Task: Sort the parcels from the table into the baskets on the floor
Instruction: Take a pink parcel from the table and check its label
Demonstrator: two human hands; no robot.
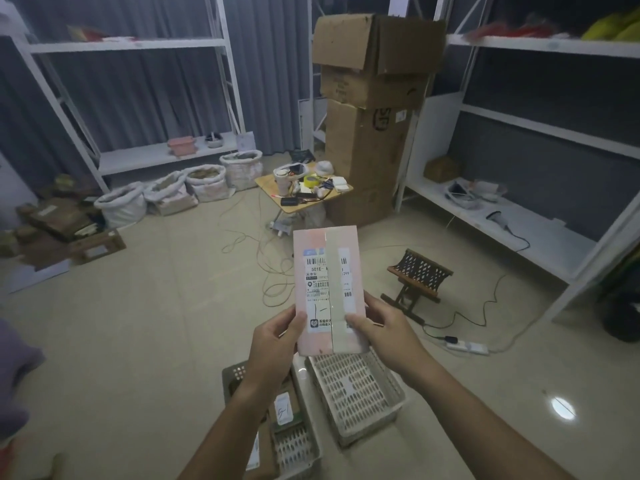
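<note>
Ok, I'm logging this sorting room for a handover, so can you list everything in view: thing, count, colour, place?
parcel: one, pink with a white label, held up at centre
white basket: one, on the floor below the parcel
dark basket: one, on the floor left of the white basket, parcels inside
cardboard boxes: tall brown stack, centre back
folding table: one, wooden, cluttered, by the stack
sacks: four, white, along the back left
stool: one, dark, floor right
shelving: white racks, left and right
left hand: grips the parcel's lower left edge
right hand: grips its lower right edge
</note>
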